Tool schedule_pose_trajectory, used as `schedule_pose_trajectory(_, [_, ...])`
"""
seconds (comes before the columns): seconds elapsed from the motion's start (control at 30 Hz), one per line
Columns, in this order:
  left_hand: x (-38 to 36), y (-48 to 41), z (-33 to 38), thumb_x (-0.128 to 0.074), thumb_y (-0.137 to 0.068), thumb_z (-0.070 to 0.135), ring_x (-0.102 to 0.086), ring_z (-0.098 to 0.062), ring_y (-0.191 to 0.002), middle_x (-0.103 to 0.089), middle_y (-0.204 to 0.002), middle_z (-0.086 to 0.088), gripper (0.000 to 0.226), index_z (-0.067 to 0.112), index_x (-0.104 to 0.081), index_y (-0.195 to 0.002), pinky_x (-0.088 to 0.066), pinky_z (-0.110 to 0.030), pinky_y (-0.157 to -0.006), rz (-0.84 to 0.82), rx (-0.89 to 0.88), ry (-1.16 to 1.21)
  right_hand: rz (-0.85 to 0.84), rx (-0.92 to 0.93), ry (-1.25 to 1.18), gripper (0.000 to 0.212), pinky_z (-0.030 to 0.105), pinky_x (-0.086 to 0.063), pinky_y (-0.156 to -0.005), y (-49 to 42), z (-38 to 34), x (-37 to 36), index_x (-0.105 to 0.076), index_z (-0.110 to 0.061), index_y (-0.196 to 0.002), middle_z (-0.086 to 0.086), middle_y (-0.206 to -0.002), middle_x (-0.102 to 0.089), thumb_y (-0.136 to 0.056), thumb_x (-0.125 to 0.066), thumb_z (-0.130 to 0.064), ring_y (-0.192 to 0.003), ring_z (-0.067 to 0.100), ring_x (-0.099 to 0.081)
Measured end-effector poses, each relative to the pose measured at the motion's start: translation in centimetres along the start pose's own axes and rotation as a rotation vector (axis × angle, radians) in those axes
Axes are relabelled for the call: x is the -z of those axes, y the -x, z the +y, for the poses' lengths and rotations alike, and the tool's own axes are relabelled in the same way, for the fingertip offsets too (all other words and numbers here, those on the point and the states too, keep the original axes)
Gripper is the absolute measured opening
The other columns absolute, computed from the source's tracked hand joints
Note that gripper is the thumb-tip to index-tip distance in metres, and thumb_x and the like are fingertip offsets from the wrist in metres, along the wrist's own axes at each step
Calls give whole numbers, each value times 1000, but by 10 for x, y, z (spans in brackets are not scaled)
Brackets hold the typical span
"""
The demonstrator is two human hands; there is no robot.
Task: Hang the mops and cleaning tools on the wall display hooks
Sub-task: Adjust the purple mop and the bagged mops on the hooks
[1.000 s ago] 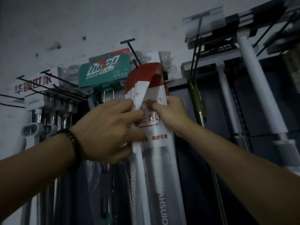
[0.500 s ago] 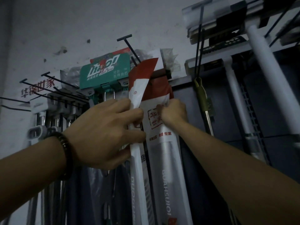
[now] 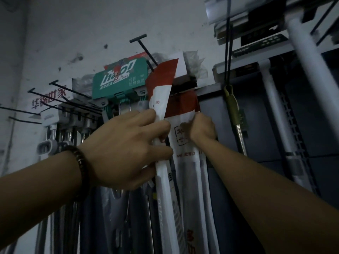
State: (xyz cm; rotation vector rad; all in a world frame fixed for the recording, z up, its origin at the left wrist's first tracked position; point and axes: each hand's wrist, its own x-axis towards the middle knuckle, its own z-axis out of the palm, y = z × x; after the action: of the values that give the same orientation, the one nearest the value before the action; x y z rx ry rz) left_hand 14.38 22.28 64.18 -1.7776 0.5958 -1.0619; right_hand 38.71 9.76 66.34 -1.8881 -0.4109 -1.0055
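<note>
Two mops in red-and-white plastic sleeves hang side by side at the wall. My left hand (image 3: 132, 147) grips the front packaged mop (image 3: 161, 99), whose red top leans left under a black T-ended wall hook (image 3: 145, 50). My right hand (image 3: 202, 128) pinches the sleeve of the rear packaged mop (image 3: 185, 143) just below its red top, which sits against a dark hanging bar. A dark bead bracelet circles my left wrist.
A green-carded mop (image 3: 120, 78) hangs left of the sleeves. Further left, black hooks (image 3: 55, 92) carry several grey-handled tools (image 3: 46, 146). An olive-handled tool (image 3: 232, 107) hangs from a cord on the right, beside white mop poles (image 3: 315, 74) and dark shelving.
The view has drifted up and left. My right hand has slid upward on the rear sleeve, and my left hand has tightened around the front mop, tipping its red top further left.
</note>
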Motion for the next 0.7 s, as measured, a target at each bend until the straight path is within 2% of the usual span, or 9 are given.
schedule_pose_trajectory(0.13, [-3, -3, 3, -54, -84, 45, -50, -25, -91, -58, -107, -3, 28, 30, -69, -102, -50, -41, -68, 16, 12, -12, -42, 40, 6, 27, 35, -58, -69, 4, 2, 15, -71, -16, -95, 6, -95, -71, -92, -72, -43, -77, 25, -65])
schedule_pose_trajectory(0.2, [-6, -4, 4, -57, -86, 42, -50, -26, -92, -58, -112, -5, 26, 30, -68, -106, -50, -42, -68, 47, 13, -3, -17, 81, 37, 22, 36, -57, -72, 8, -2, 27, -68, -26, -90, 0, -94, -67, -89, -74, -47, -84, 26, -67])
schedule_pose_trajectory(0.27, [-11, -4, 4, -59, -90, 39, -54, -28, -97, -56, -128, -11, 33, 30, -64, -121, -52, -45, -70, 104, -1, 14, 21, 105, 53, 31, 36, -55, -73, 11, -9, 41, -64, -29, -96, -1, -96, -66, -87, -72, -57, -86, 26, -66])
schedule_pose_trajectory(0.37, [-19, -1, 1, -58, -96, 42, -57, -32, -110, -39, -155, -20, 57, 34, -41, -149, -56, -45, -79, 209, 7, 66, 155, 142, -18, 40, 34, -52, -70, 18, -29, 71, -61, -20, -116, -1, -97, -67, -97, -59, -54, -86, 22, -66])
schedule_pose_trajectory(0.43, [-24, 3, -2, -57, -96, 54, -54, -31, -125, -28, -163, -22, 70, 34, -30, -157, -56, -46, -92, 252, 98, 151, 161, 189, -163, 42, 28, -50, -62, 26, -50, 95, -68, -20, -108, -7, -84, -68, -103, -48, -57, -74, 12, -66])
schedule_pose_trajectory(0.47, [-27, 4, -3, -58, -94, 59, -50, -30, -131, -21, -166, -19, 78, 32, -27, -159, -55, -47, -97, 263, 173, 235, 120, 205, -270, 52, 29, -53, -62, 29, -62, 105, -71, -17, -101, -5, -78, -70, -105, -43, -60, -69, 11, -68])
schedule_pose_trajectory(0.57, [-35, 0, -5, -67, -85, 67, -32, -23, -149, 0, -171, -1, 104, 30, -10, -164, -48, -49, -111, 274, 449, 583, -56, 219, -432, 66, 44, -64, -79, 36, -90, 123, -75, -17, -89, 2, -76, -79, -97, -43, -74, -71, 20, -77])
schedule_pose_trajectory(0.63, [-42, -8, -8, -64, -85, 69, -14, -19, -157, 13, -170, 13, 111, 31, 3, -164, -35, -44, -120, 260, 580, 730, -129, 233, -407, 50, 46, -65, -82, 38, -98, 125, -75, -19, -91, -2, -78, -81, -92, -61, -67, -71, 18, -79])
schedule_pose_trajectory(0.7, [-50, -16, -10, -59, -89, 70, -5, -14, -159, 20, -169, 17, 109, 32, 11, -163, -27, -41, -124, 224, 634, 800, -131, 249, -379, 33, 45, -66, -79, 36, -100, 123, -74, -21, -88, -1, -79, -81, -90, -73, -53, -71, 16, -79])
